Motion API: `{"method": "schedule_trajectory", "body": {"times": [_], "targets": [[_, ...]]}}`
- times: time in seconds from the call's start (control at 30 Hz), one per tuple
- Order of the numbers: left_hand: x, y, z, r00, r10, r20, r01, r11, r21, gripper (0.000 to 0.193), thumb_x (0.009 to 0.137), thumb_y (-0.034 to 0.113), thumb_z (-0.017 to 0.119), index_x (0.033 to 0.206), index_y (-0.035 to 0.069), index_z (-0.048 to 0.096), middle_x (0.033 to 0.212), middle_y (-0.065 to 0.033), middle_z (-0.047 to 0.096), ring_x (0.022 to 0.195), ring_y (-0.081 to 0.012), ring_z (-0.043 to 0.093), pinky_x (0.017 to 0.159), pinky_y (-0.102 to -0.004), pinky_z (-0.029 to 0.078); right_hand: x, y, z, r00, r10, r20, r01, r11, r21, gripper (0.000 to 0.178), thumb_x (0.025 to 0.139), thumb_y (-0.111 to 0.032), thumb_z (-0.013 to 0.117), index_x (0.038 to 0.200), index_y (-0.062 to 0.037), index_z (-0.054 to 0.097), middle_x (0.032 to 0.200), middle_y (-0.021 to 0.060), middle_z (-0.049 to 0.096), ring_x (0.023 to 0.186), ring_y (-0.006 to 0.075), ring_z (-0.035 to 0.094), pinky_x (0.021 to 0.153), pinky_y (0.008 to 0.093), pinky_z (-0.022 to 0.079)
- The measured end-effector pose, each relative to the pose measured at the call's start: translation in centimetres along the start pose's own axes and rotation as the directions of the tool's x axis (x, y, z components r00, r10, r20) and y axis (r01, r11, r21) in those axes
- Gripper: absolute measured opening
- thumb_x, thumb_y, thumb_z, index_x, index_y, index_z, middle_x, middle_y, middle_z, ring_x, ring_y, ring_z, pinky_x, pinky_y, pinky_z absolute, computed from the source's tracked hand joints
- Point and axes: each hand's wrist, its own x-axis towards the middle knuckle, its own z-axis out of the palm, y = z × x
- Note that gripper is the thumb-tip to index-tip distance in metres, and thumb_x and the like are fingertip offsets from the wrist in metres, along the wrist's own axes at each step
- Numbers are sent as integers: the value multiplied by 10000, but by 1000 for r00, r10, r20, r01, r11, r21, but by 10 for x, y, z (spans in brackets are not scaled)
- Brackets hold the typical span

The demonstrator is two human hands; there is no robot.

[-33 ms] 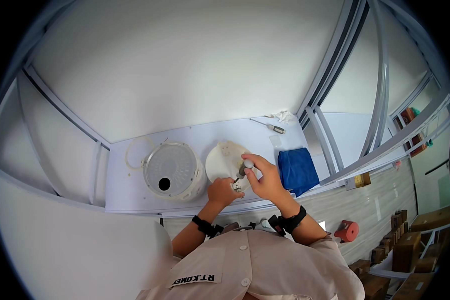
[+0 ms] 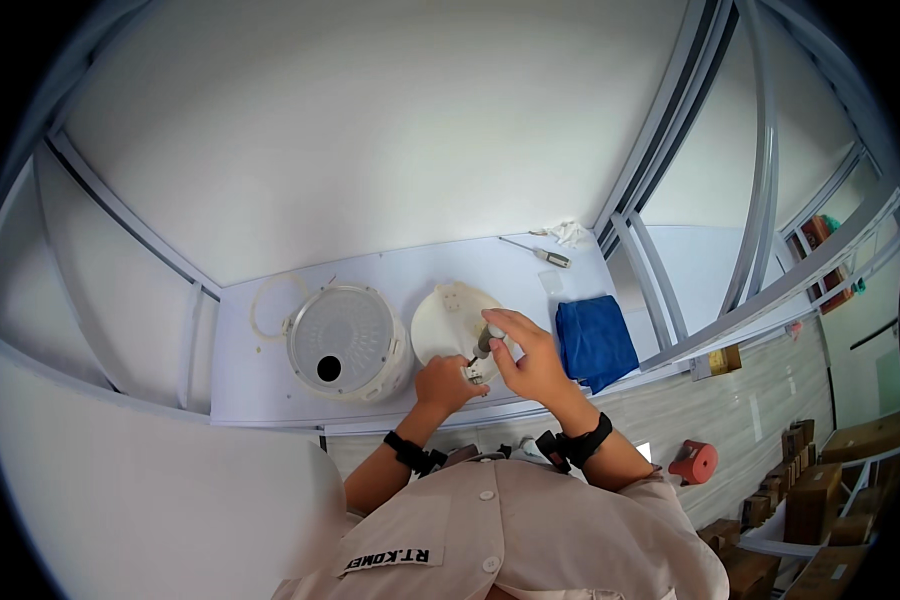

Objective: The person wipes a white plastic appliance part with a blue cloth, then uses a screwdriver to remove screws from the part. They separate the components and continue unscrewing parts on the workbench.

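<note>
My right hand [image 2: 532,362] grips a screwdriver [image 2: 484,346] by its grey handle, thumb and fingers around the end. The tool's tip points down toward a small white fitting [image 2: 474,376] at the near edge of a round white lid-like part [image 2: 440,322]. My left hand [image 2: 446,384] pinches that fitting from the left, close to the screwdriver's tip. Whether the tip sits in a screw is too small to tell. Left of my hands stands a round white appliance body [image 2: 398,352] with a grey disc [image 2: 342,325] on top and a black round hole in it.
A second screwdriver [image 2: 552,258] lies at the back right, near a crumpled white cloth or bag [image 2: 570,233]. A folded blue cloth [image 2: 596,342] rests right of my right hand. Behind the appliance body lies a thin cream ring [image 2: 258,300]. Grey frame posts [image 2: 660,290] border the table [image 2: 245,385].
My right hand's fingers have shifted slightly around the screwdriver's handle, and the handle's end has tilted a little. My left hand and the other things stay where they were.
</note>
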Motion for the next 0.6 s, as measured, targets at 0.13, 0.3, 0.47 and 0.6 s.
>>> {"method": "schedule_trajectory", "body": {"times": [0.13, 0.3, 0.47, 0.6], "targets": [[2, -1, 1, 1000, 10, 23, -10, 1000, -7, 665, 677, 535, 923, 1170, 103, 808, 1052, -101, 786, 1094, -293, 699, 873, -447, 590, 1, 8, -2, 978, -197, 68, 204, 971, -125, 468, 910, -48, 819, 1365, -38, 711, 1184, 156, 731, 1041, 264, 725, 898, 350, 585], [0, 0, -3, 1000, 17, 24, -17, 1000, -8, 666, 683, 563, 924, 1137, 94, 792, 1062, -121, 784, 1074, -310, 710, 865, -462, 590, -1, -2, -8, 995, 23, 102, -3, 981, -193, 441, 913, -75, 814, 1340, -25, 716, 1225, 189, 726, 1073, 302, 724, 896, 360, 582], [2, -4, -1, 999, 25, 28, -25, 1000, -8, 664, 681, 562, 926, 1131, 92, 793, 1058, -114, 785, 1071, -315, 711, 863, -465, 591, -1, -2, 1, 988, -149, 29, 151, 974, -167, 399, 911, -84, 816, 1295, -16, 731, 1219, 191, 734, 1070, 315, 734, 861, 358, 583], [3, -5, 1, 999, 28, 26, -27, 999, -19, 648, 674, 540, 927, 1136, 101, 810, 1030, -108, 785, 1049, -305, 708, 857, -455, 592, -3, 0, -5, 987, -80, 139, 114, 959, -258, 391, 927, -63, 782, 1310, -8, 722, 1242, 214, 735, 1095, 322, 739, 885, 356, 593]]}}
